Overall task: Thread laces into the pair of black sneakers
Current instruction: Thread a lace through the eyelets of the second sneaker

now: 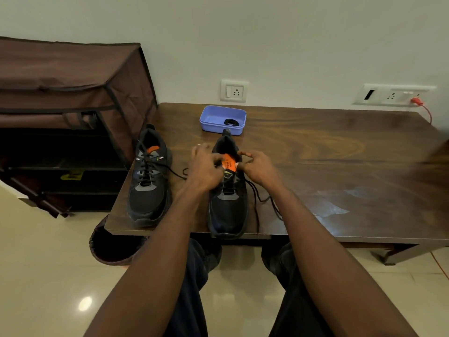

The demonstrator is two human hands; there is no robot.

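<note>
Gripping the right sneaker (227, 190) near its tongue, both hands' curled fingers (216, 159) are apparently pinching lace (255, 190); left hand (204, 164), right hand (257, 166).

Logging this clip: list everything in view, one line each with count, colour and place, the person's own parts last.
sneakers: 2, black with orange tongues; laced one on table's left, other at the front edge between the hands
loose lace: 1, black, trailing right of the second sneaker
table: 1, dark wood, against the wall
tub: 1, lilac, back of table, small black item inside
fabric shoe rack: 1, brown, left of table
wall sockets: 2, white, one above tub, one far right
orange plug: 1, in right socket
left hand: fingers at the tongue
right hand: fingers curled at the collar
</note>
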